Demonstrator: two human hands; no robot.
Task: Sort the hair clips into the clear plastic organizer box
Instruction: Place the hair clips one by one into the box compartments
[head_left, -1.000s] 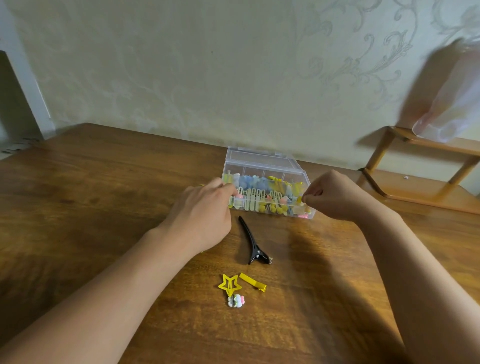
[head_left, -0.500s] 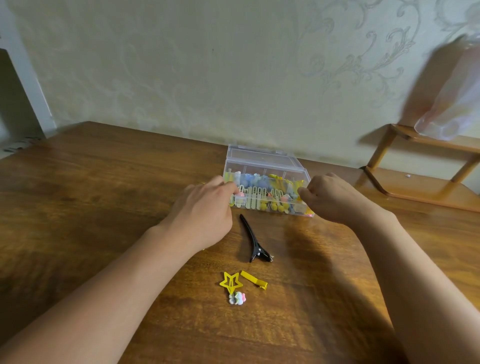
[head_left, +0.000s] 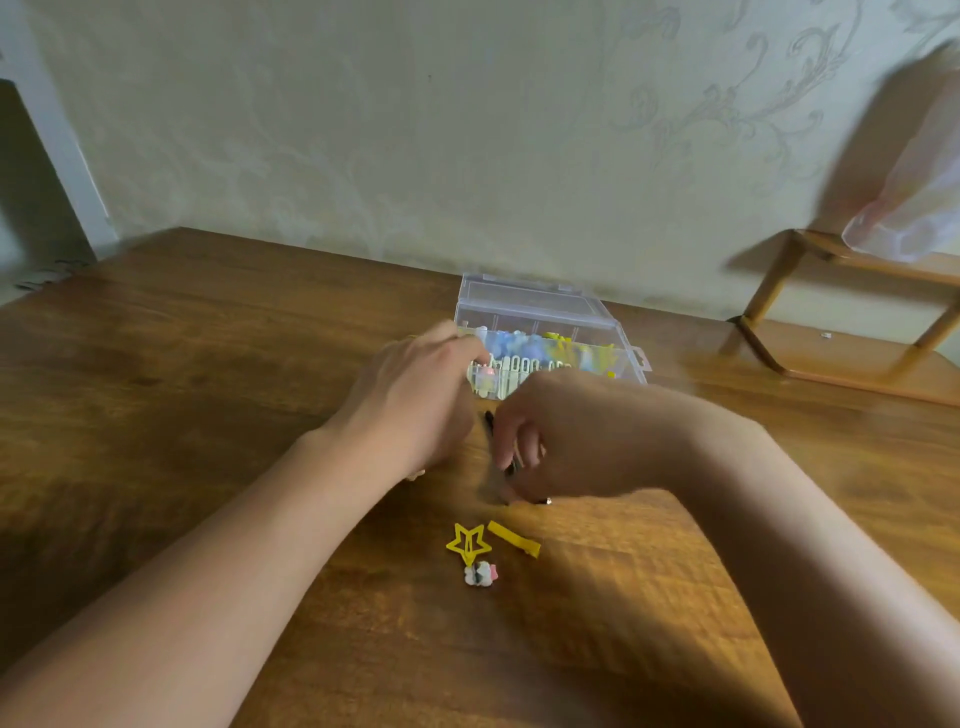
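Now reaching down and inward with the right hand (head_left: 550, 441), away from the organizer box's right end where it was half a second ago, to the black clip (head_left: 489, 420) lying just in front of the box. Curling the fingers (head_left: 522, 452) over that clip, most of it being hidden beneath them; contact looks likely, but a closed pinch cannot be confirmed through the motion blur. Judging by this shift, starting the pickup of the next clip for sorting.

Going left to right: holding the left hand (head_left: 415, 395) against the near left corner of the clear organizer box (head_left: 545, 306), fingertips hidden at the box edge, so gripping or merely steadying cannot be told. Lying just below both hands, toward the body: yellow star clip (head_left: 468, 543), small white-and-pink clip (head_left: 480, 574) touching the star's lower point, and yellow bar clip (head_left: 514, 539) just beside the star's right side. All three waiting unsorted on the wooden table (head_left: 208, 364).

Holding many clips already in the box's near compartments, ahead of the hands: pale cream ones, blue ones, yellow ones toward the right. Showing nothing discernible in the far row. Exact compartment boundaries too blurred to separate.
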